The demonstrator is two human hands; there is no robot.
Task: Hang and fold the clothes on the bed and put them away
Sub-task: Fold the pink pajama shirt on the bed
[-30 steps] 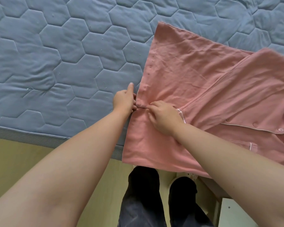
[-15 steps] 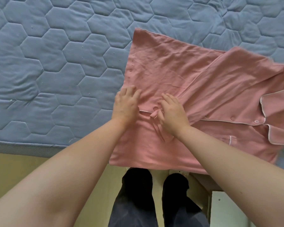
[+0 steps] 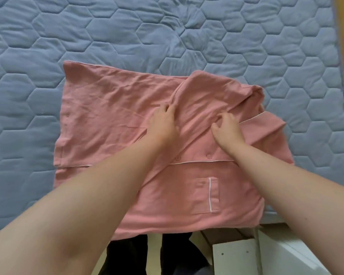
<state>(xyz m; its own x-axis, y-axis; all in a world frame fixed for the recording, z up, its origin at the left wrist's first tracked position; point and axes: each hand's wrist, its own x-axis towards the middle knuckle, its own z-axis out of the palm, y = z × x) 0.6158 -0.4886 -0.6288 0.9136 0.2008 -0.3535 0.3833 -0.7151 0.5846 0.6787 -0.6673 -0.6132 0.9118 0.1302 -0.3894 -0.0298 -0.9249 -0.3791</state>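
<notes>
BEDROOM: On a bed [image 3: 87, 32], a person is folding a pink shirt [image 3: 107, 108], which is lying front up and reaching the near edge. One sleeve [image 3: 207, 92] is lying turned in across the chest, and both hands are working on it. The left hand [image 3: 163, 126] is curling its fingers into the cloth at the sleeve's seam, and the right hand [image 3: 228, 132] is pinching a fold near the collar [image 3: 266, 126]. The fold appears to be at an early stage, with the hem end lying spread flat to the left. The next move is likely calling for the sleeve to be drawn straight and smoothed before the body is doubled over, as the soft cloth is creasing easily. The bed's blue cover is showing hexagon quilting. Below its edge, the person's dark trouser legs [image 3: 127, 257], a white unit [image 3: 236, 257] and a strip of pale floor [image 3: 154, 243] are showing.
</notes>
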